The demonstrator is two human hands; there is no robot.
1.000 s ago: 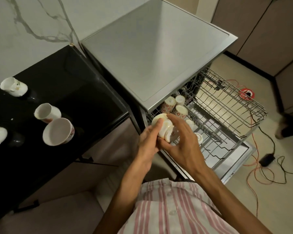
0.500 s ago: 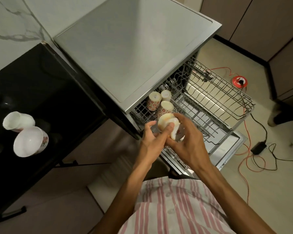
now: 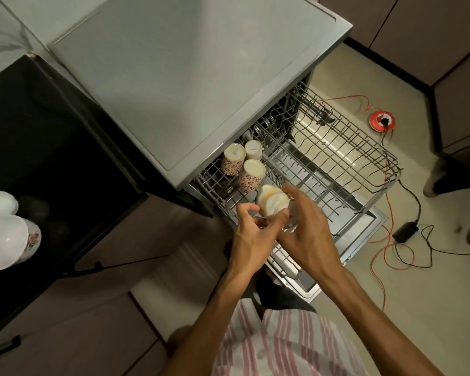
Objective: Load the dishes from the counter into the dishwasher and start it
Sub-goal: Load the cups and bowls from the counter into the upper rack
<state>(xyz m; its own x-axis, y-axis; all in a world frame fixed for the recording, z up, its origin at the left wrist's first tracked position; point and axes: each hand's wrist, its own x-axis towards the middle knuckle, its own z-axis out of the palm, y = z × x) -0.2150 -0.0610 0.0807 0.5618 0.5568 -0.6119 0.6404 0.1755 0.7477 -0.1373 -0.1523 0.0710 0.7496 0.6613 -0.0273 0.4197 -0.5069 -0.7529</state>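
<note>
Since the earlier frame, the cup [image 3: 273, 203] is being lowered, apparently mouth-down, toward the upper rack [image 3: 345, 147], gripped by the right hand [image 3: 304, 226], the left hand [image 3: 251, 234] fingers loosely curled alongside, beside inverted cups [image 3: 251, 176].

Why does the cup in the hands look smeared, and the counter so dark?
Head view: the cup in the right hand is motion-blurred; the black counter swallows the dim light; the white bowl at the left edge is overexposed; the wide lens bends the dishwasher's edges.
</note>
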